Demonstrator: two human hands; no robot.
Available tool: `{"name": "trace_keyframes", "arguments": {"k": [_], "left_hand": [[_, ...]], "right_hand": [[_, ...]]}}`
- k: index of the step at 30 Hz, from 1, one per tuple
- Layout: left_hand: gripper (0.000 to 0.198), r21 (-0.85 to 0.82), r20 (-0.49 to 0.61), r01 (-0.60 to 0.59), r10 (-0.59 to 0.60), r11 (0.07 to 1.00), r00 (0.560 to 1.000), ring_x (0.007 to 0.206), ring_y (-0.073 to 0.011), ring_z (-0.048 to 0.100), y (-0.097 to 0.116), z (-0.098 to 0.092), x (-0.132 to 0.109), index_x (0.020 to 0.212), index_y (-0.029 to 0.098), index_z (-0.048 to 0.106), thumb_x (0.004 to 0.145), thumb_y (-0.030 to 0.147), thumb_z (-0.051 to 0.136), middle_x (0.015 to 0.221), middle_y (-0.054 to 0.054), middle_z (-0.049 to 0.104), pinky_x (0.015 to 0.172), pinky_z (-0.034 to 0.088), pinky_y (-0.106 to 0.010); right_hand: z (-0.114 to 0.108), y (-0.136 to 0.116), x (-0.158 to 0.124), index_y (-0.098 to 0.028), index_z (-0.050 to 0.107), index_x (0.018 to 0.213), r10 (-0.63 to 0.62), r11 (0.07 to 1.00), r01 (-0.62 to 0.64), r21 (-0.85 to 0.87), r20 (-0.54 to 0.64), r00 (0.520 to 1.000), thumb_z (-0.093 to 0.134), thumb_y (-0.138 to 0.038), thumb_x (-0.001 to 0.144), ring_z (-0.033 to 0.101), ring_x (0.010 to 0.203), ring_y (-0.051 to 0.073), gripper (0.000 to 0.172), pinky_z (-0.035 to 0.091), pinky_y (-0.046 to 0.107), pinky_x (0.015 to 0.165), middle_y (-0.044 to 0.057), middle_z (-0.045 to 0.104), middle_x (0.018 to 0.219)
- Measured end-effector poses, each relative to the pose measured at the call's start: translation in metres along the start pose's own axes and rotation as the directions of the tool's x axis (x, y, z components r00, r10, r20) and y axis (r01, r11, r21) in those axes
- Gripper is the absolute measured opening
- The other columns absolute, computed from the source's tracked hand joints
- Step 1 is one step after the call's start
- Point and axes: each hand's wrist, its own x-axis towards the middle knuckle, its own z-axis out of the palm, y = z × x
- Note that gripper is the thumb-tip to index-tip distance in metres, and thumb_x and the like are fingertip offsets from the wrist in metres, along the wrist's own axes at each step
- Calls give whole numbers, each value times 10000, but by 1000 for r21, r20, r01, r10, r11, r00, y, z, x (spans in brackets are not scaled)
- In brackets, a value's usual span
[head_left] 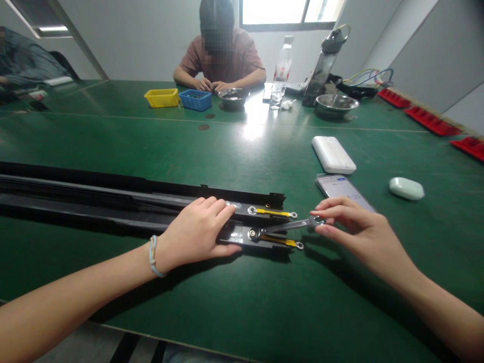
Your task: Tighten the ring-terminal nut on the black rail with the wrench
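Note:
Two long black metal rails (151, 229) lie side by side from the left across the table. My left hand (198, 229) grips the nearer rail close to its right end, fingers over the top and thumb along the near side. Between thumb and fingers, my right hand (353, 227) pinches one end of a combination wrench (287, 226). The wrench's other end sits around a nut (252, 233) on the nearer rail. A yellow wire with a ring terminal (299, 245) sticks out past that rail's end, and a similar yellow wire (274, 213) is fastened on the farther rail.
Right of the rails lie a phone (346, 190), a white power bank (333, 155) and a pale rounded case (406, 188). Farther back stand yellow (162, 98) and blue bins (195, 100), metal bowls (336, 105) and bottles (282, 75). A person (223, 55) sits opposite.

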Motion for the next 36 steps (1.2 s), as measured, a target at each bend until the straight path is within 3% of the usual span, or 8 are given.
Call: {"name": "trace_keyframes", "arguments": {"k": [7, 12, 20, 27, 31, 36], "left_hand": [[590, 0, 4, 4, -4, 1000, 1000, 850, -256, 550, -3, -1, 0, 1110, 104, 546, 816, 614, 512, 970, -101, 603, 756, 463, -399], [597, 5, 3, 9, -9, 1000, 1000, 855, -258, 550, -5, 0, -2, 1110, 108, 545, 812, 624, 509, 974, -100, 603, 755, 454, -395], [597, 6, 9, 5, -5, 1000, 1000, 843, -255, 549, -5, 2, -1, 1107, 111, 545, 816, 629, 497, 963, -96, 606, 747, 451, -394], [587, 20, 5, 1, -1, 1000, 1000, 841, -250, 552, -6, 4, -2, 1095, 114, 550, 815, 628, 500, 972, -105, 612, 744, 451, -385], [586, 16, 9, 1, -1, 1000, 1000, 849, -256, 552, -6, 3, -1, 1101, 108, 549, 822, 620, 494, 978, -113, 612, 750, 456, -394], [586, 3, 19, 5, -5, 1000, 1000, 861, -260, 549, -5, 1, 0, 1110, 104, 545, 824, 613, 498, 984, -112, 608, 759, 460, -399]], "right_hand": [[-7, -12, -6, -242, 673, 665, -61, 998, 55, 34, 214, 975, 796, -361, 661, 634, 819, 200, 171, 521, 301, 708, 26, 653, 906], [-1, -17, -9, -232, 617, 662, -25, 993, -8, 119, 275, 961, 821, -320, 630, 624, 731, 174, 224, 500, 258, 634, 1, 656, 809], [-2, -11, -3, -220, 670, 656, 87, 982, -124, 141, 245, 966, 827, -387, 607, 650, 736, 184, 235, 524, 260, 630, 18, 683, 796], [4, -10, 3, -230, 743, 743, 260, 951, -275, 143, 116, 958, 795, -504, 603, 705, 707, 231, 313, 564, 328, 613, 55, 772, 807], [8, -7, 5, -242, 765, 816, 275, 946, -279, 164, 44, 960, 803, -467, 609, 718, 694, 234, 308, 576, 344, 624, 45, 783, 785], [6, -6, 5, -236, 767, 804, 254, 954, -260, 152, 57, 965, 799, -463, 619, 722, 692, 238, 295, 581, 349, 619, 50, 786, 789]]}}
